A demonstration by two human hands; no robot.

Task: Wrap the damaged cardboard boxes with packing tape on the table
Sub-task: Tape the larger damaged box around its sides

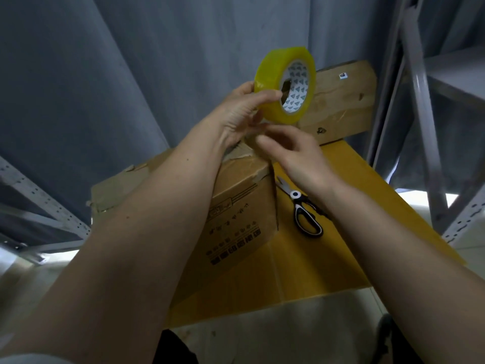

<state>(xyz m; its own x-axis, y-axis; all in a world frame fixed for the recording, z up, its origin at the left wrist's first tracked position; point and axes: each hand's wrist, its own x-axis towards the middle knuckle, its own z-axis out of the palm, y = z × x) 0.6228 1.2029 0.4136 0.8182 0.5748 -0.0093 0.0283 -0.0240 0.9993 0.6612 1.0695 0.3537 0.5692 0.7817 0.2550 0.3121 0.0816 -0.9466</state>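
Observation:
My left hand (240,111) grips a yellowish roll of packing tape (286,84) and holds it up above a torn cardboard box (236,206) that stands on the yellow table (328,258). My right hand (294,153) is just below the roll, its fingertips pinched together near the roll's lower edge; whether they hold the tape's end is too blurred to tell. The box's top edge is ripped and crumpled beneath both hands. A second cardboard box (343,101) lies at the back of the table, behind the roll.
Black-and-white scissors (301,206) lie on the table right of the torn box. Grey metal shelving uprights (422,114) stand at the right, and a perforated rail (39,198) runs at the left. A grey curtain hangs behind. The floor shows below the table's near edge.

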